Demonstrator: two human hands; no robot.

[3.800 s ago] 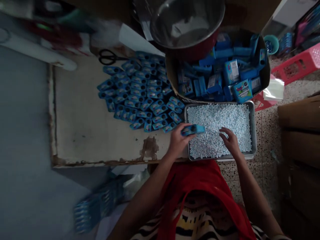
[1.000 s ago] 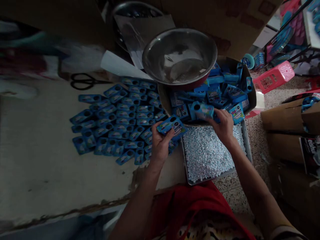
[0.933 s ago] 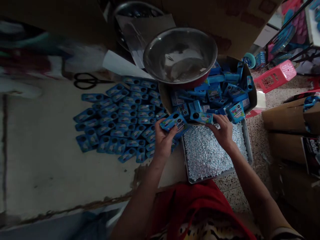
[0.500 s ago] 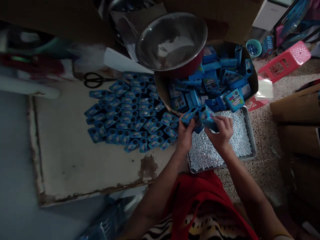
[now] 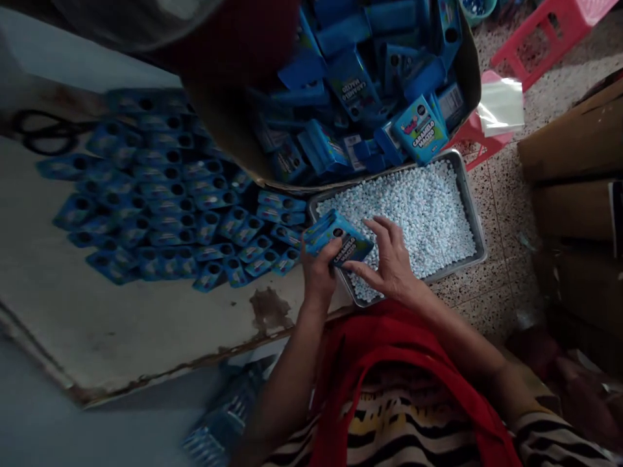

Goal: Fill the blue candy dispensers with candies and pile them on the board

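My left hand [image 5: 320, 269] is closed round a few small blue candy boxes [image 5: 354, 243], its thumb pressed on the front one, which reads "Caramelo Macizo". My right hand [image 5: 389, 263] has its fingers apart and its thumb by the boxes' lower edge; whether the thumb touches them I cannot tell. Under both hands lies a metal tray [image 5: 479, 227] of small pale blue and white candies [image 5: 423, 207]. Beyond the tray, a cardboard carton [image 5: 221, 139] is heaped with more blue boxes [image 5: 350, 84].
Many blue boxes with round holes [image 5: 165, 188] lie in rows on the worn white table [image 5: 160, 331]. Black-handled scissors [image 5: 46, 130] rest at the far left. A metal bowl [image 5: 146, 19] overhangs the carton. To the right are a pink stool [image 5: 545, 39] and brown cartons [image 5: 574, 155].
My view has moved in closer and shifted to the right. My right hand has let go of the box it held; its fingers have spread. My left hand still holds boxes.
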